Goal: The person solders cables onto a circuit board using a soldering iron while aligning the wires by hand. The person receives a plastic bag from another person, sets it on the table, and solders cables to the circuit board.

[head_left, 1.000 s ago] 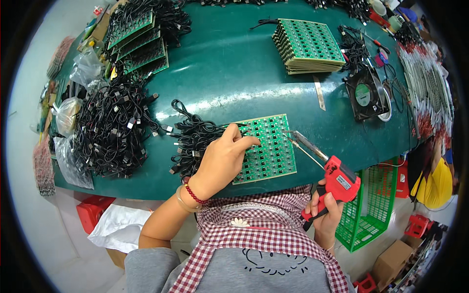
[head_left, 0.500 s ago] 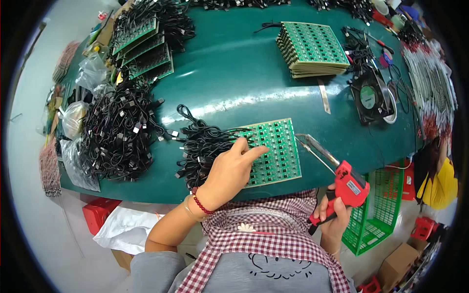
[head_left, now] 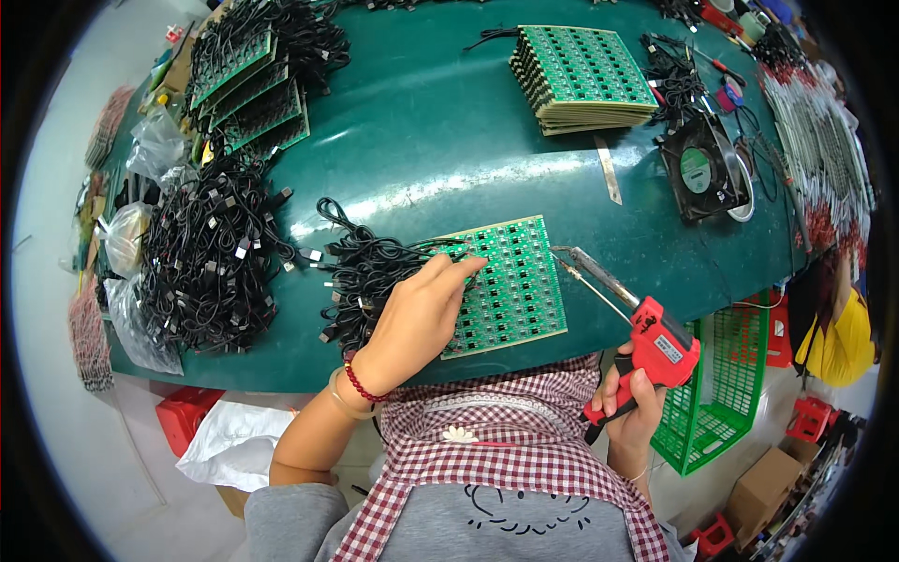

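Note:
A green circuit board panel [head_left: 521,292] with rows of small components lies flat near the front edge of the table. A bunch of black USB cables [head_left: 356,272] spreads over its left side. My left hand [head_left: 412,314] rests on the board's left part, its thumb and index finger pinched together at the surface; what is between them is too small or hidden. My right hand [head_left: 632,407] grips a red and black soldering gun [head_left: 672,348] by its handle. The gun's metal tip points up and left, just off the board's right edge.
Behind stands a tall stack of similar boards [head_left: 585,70], with a metal strip [head_left: 609,170] beside it. A black fan [head_left: 700,173] sits at the right. Heaped black cables [head_left: 220,262] and cabled boards [head_left: 248,80] fill the left. A green crate [head_left: 716,393] is below the table's right side.
My left thumb and index finger, apart before, have come together on the board. The soldering gun stays just right of the board. The whole view has shifted slightly.

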Demonstrator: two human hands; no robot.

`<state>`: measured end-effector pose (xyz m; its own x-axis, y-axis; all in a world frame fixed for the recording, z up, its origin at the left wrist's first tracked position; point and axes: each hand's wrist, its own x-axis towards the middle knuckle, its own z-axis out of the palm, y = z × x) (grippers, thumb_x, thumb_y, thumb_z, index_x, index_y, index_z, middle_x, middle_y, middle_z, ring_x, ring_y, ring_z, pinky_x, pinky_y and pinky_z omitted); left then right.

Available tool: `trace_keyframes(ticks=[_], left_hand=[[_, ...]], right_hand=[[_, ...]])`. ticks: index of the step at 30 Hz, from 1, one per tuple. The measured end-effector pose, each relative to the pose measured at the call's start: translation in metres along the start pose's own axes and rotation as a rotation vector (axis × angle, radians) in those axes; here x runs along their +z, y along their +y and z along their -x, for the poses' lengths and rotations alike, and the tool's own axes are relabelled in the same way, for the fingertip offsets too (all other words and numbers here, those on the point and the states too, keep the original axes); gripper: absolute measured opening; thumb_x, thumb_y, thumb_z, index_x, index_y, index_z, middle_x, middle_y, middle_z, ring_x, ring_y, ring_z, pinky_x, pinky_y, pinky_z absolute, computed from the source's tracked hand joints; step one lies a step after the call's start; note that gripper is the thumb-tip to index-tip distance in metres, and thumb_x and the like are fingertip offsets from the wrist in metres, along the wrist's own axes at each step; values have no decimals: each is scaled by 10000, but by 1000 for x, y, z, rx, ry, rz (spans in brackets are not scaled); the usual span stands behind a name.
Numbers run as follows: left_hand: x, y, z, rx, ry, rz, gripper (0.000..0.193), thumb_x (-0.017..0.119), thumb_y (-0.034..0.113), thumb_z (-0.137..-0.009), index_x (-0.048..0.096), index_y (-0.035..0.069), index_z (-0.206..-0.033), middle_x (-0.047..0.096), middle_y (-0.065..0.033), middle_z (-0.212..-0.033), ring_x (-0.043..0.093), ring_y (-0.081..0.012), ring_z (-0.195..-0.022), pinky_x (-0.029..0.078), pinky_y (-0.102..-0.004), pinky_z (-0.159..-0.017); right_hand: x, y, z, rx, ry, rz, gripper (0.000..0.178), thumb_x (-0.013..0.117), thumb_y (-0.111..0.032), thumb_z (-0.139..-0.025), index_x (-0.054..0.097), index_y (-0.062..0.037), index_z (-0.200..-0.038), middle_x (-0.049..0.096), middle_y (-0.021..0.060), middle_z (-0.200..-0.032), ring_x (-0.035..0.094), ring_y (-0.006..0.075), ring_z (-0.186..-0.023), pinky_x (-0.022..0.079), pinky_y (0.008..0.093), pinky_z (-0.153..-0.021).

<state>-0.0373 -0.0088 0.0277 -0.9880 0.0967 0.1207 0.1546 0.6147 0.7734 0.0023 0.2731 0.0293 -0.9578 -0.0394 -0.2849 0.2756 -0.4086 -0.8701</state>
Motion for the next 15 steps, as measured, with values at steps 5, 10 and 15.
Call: trace_keyframes(ticks=[5, 10, 15], left_hand=[[-1, -1, -1, -40, -12, 44, 280, 523, -54, -844, 596, 20, -1104, 548, -115, -814, 540, -241, -658, 448, -312, -634], [1, 2, 1, -83, 24, 119, 246, 562, -31, -836, 602, 22, -1073, 545, -71, -786, 520, -134, -603, 431, -260, -578], [5, -3, 5, -146, 11, 142, 193, 582, -34, -824, 603, 23, -1008, 552, -52, -764, 508, -106, -570, 431, -248, -555]], right_hand=[[0, 1, -1, -10, -16, -1, 366, 533, -196, -892, 449, 55, -1146, 532, 112, -648, 456, 116, -425, 486, 278, -452], [0, 2, 0, -4, -22, -9, 371, 544, -212, -896, 444, 52, -1137, 527, 110, -645, 452, 115, -424, 477, 280, -450], [0, 1, 1, 4, -21, -23, 381, 554, -220, -899, 438, 48, -1144, 529, 107, -651, 457, 118, -433, 480, 294, -460]])
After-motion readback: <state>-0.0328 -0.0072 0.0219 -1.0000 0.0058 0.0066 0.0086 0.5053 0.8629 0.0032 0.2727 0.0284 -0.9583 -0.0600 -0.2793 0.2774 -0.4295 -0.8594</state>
